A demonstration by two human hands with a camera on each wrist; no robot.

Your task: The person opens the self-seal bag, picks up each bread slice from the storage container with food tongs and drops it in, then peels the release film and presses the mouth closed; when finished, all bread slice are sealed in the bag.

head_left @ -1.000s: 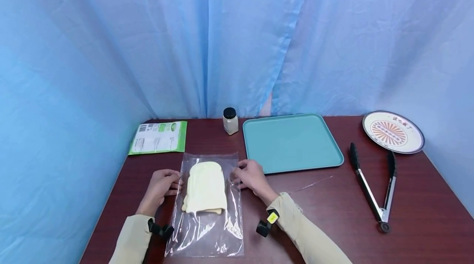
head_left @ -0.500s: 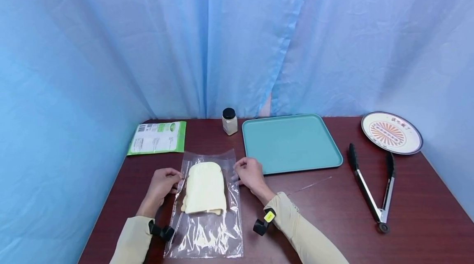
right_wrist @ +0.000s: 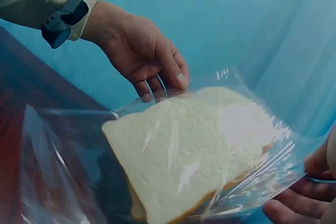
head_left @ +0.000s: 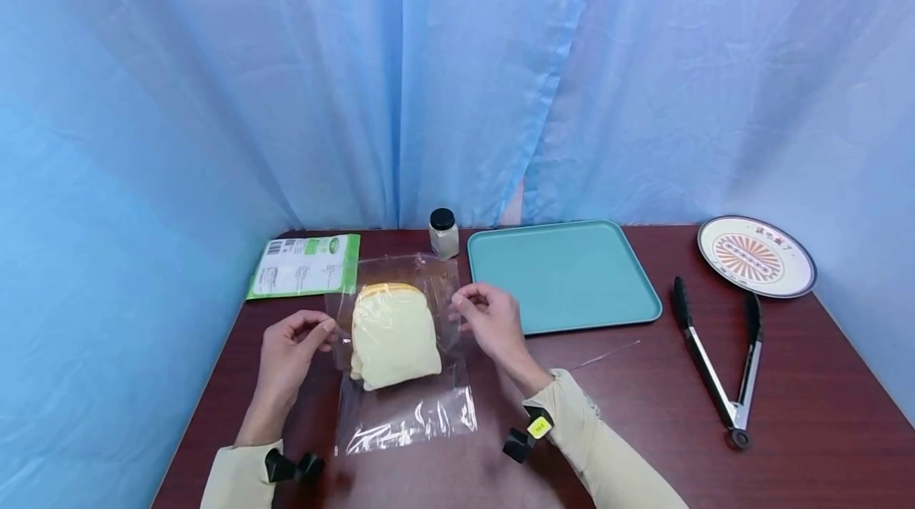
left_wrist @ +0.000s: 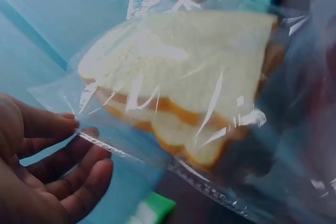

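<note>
Two slices of bread [head_left: 396,338] lie stacked inside a clear plastic bag [head_left: 407,418]. My left hand [head_left: 291,350] pinches the bag's left edge between thumb and forefinger. On the other side my right hand [head_left: 493,322] pinches the right edge the same way. In the left wrist view the bread [left_wrist: 184,61] shows its brown crust, one slice offset under the other, and the left thumb and forefinger meet on the bag's edge. The right wrist view has the bag [right_wrist: 58,166] stretched between both hands, its upper part raised.
Behind the bag are a green-and-white packet [head_left: 303,267], a black-lidded jar [head_left: 444,235] and a teal tray [head_left: 565,279]. Black-and-silver tongs [head_left: 743,406] lie spread at the right, near a patterned plate [head_left: 758,256]. A thin clear strip [head_left: 608,354] lies on the brown table [head_left: 643,429].
Both hands have lifted the bag's upper part and moved it away from the body. The bread has tilted with it, and its top crust now shows. The other objects stay where they were.
</note>
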